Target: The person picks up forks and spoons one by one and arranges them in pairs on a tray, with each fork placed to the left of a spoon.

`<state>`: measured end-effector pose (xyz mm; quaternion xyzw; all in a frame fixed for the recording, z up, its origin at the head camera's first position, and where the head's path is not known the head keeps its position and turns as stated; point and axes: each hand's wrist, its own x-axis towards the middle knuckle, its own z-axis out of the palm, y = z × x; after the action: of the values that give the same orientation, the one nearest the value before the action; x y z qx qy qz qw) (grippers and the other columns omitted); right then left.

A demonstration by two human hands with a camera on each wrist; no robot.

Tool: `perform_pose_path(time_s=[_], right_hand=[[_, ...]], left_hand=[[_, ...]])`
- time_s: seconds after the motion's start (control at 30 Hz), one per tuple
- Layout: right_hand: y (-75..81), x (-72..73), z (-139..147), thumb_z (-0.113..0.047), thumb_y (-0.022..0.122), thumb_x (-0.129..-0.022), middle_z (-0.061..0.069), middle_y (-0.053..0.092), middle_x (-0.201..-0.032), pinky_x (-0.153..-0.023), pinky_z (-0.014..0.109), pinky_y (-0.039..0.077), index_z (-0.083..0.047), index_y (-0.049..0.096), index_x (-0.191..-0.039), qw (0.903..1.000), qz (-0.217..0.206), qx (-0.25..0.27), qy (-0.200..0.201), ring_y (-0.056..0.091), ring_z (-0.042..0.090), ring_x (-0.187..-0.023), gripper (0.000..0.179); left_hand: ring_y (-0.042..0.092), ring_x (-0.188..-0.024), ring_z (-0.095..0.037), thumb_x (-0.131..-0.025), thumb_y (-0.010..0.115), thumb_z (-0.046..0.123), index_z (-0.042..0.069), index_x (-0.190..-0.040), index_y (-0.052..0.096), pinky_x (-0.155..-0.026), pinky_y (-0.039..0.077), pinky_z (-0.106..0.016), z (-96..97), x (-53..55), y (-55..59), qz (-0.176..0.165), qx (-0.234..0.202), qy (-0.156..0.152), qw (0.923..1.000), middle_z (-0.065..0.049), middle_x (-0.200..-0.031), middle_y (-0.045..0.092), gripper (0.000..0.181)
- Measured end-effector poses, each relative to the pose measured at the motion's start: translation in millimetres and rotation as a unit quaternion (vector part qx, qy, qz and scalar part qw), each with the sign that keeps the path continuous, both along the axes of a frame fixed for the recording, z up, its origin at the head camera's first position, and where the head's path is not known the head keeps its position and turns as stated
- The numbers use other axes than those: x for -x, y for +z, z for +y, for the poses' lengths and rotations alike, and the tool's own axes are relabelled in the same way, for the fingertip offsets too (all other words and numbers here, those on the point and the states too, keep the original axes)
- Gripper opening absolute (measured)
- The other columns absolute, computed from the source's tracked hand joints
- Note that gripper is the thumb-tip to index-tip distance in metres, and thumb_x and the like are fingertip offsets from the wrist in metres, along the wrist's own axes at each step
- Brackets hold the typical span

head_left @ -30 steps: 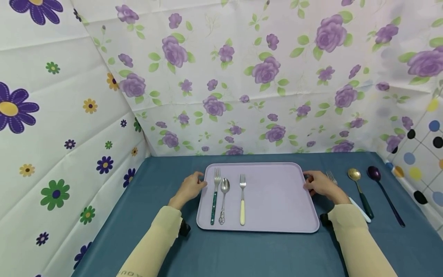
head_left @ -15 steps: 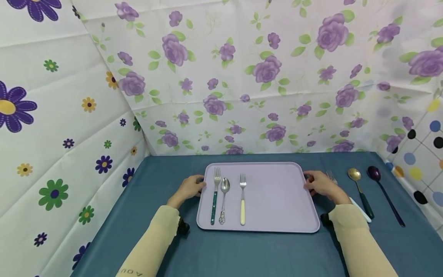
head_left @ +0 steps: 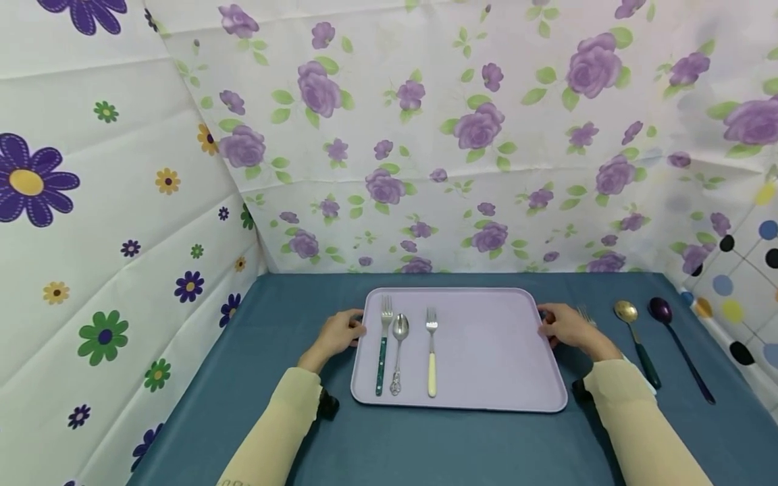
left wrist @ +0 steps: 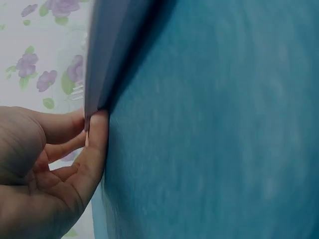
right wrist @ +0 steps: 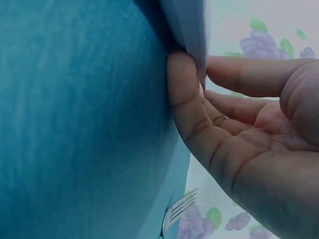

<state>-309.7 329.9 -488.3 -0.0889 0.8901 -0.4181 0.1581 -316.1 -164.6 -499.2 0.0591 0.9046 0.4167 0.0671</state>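
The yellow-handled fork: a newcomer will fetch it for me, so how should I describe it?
On the blue table, find the lilac tray. On its left half in the head view, the yellow-handled fork is the rightmost of three. Its pale yellow handle sets it apart from the green-handled fork and silver spoon.

Head view: tray (head_left: 486, 354) and flowered backdrop (head_left: 437, 135) seen slightly farther right than before | white handle (head_left: 653, 389): more hidden by right sleeve (head_left: 635, 415) | left sleeve (head_left: 273, 422): lettering mostly cut off
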Motion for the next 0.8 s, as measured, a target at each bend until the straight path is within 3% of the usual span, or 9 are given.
perform_pose_path(time_s=[0.5, 0.8], right_hand=[[24.2, -15.5, 18.8, 0.001, 0.053, -0.104, 0.018, 0.059, -0.088, -0.061, 0.041, 0.060, 0.020, 0.036, -0.149, 0.9980, 0.022, -0.059, 0.008, 0.063, 0.026, -0.067, 0.052], [44.1, -18.6, 35.5, 0.000, 0.052, -0.102, 0.017, 0.060, -0.089, -0.061, 0.045, 0.060, 0.020, 0.041, -0.146, 0.9965, 0.039, -0.073, 0.004, 0.063, 0.028, -0.071, 0.050]], left_hand=[[0.066, -0.075, -0.013, -0.103, 0.064, 0.007, -0.003, -0.146, 0.056, -0.067, 0.061, -0.030, 3.9, -7.0, -5.2, 0.025, 0.010, -0.003, 0.9996, -0.005, -0.089, 0.066, 0.045], [0.068, -0.084, -0.018, -0.103, 0.062, 0.003, -0.007, -0.147, 0.054, -0.074, 0.063, -0.033, -4.1, -3.9, -3.9, 0.012, -0.035, -0.019, 0.9991, -0.008, -0.094, 0.065, 0.046]])
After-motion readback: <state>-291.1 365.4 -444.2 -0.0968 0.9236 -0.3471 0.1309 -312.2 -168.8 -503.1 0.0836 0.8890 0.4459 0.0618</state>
